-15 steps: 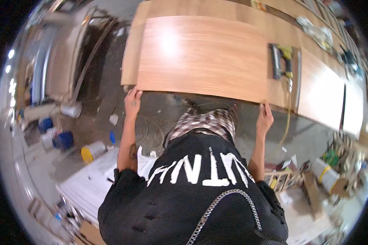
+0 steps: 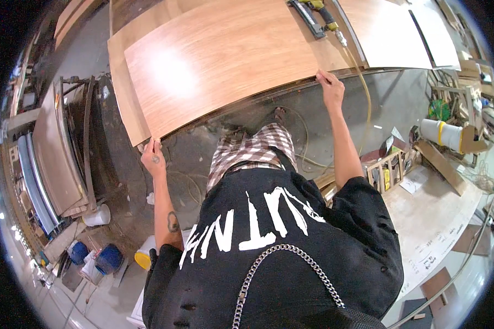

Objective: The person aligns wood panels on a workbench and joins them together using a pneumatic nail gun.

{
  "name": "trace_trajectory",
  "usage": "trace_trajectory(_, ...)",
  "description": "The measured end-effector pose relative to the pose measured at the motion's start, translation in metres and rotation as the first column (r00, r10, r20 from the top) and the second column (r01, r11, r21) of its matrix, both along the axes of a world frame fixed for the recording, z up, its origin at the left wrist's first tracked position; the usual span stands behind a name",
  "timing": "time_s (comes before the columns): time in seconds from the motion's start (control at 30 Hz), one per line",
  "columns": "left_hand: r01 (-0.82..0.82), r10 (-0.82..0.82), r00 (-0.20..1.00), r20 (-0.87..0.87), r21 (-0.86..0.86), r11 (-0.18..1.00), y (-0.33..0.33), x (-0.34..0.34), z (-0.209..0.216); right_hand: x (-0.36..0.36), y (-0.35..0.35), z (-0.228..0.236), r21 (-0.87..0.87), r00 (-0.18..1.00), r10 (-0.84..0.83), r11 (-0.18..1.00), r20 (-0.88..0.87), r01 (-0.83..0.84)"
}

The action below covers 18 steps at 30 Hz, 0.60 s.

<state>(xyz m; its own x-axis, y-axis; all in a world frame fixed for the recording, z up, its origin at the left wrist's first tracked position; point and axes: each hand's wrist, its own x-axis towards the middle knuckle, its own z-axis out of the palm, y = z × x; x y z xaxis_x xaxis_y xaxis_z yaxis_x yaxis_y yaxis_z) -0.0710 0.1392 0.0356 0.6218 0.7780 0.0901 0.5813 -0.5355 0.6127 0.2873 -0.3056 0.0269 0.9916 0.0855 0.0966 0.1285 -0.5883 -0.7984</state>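
the view has turned, but both hands are still on the wood sheet [image 2: 225, 60].
the left hand [image 2: 152, 156] pinches its near left corner, the right hand [image 2: 332, 91] its near right corner, so both ends stay held; it lies on a wider board [image 2: 122, 90].

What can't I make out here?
All in the head view:
Far edge of the panel: partly cut off by the picture's top.
How far fingers of left hand and right hand reach beneath: hidden by the panel.
Upper end of nail gun: cut off likewise.
Hose: partly hidden behind right forearm.
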Motion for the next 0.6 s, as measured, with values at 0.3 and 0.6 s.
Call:
trace_trajectory(0.3, 0.062, -0.062, 0.998, -0.005, 0.128, 0.99, -0.004, 0.0, 0.007, -0.005, 0.003, -0.001, -0.002, 0.985, 0.071, 0.997, 0.157, -0.072)
trace_trajectory(0.6, 0.14, -0.14, 0.99, -0.026, 0.33, 0.933, -0.009, 0.001, -0.003, -0.003, -0.003, -0.017, -0.103, 0.925, 0.12, 0.991, 0.362, -0.088)
